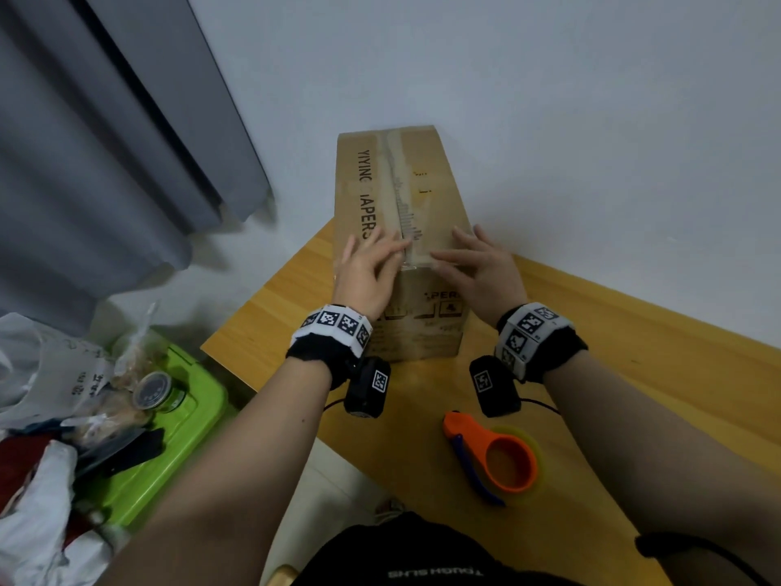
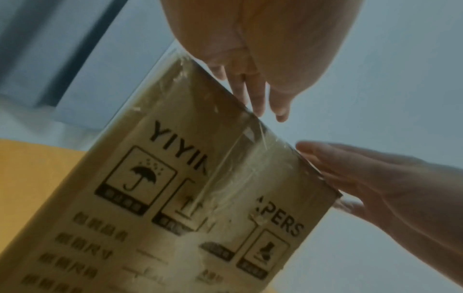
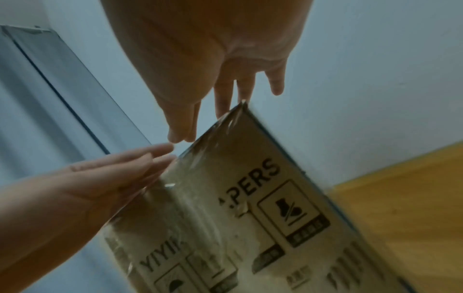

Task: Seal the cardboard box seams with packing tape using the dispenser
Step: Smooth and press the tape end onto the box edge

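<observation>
A tall cardboard box with black print stands on the wooden table, a strip of clear tape along its top seam. My left hand lies flat on the near left of the top, fingers straight and pointing at the seam. My right hand lies flat on the near right, fingers also toward the seam. In the wrist views the box front shows tape running down from the top edge. The orange tape dispenser lies on the table near me, untouched.
A white wall rises right behind the box. Grey curtains hang at the left. A green bin with a jar, bags and clutter sits on the floor left of the table. The table's left edge runs close to my left forearm.
</observation>
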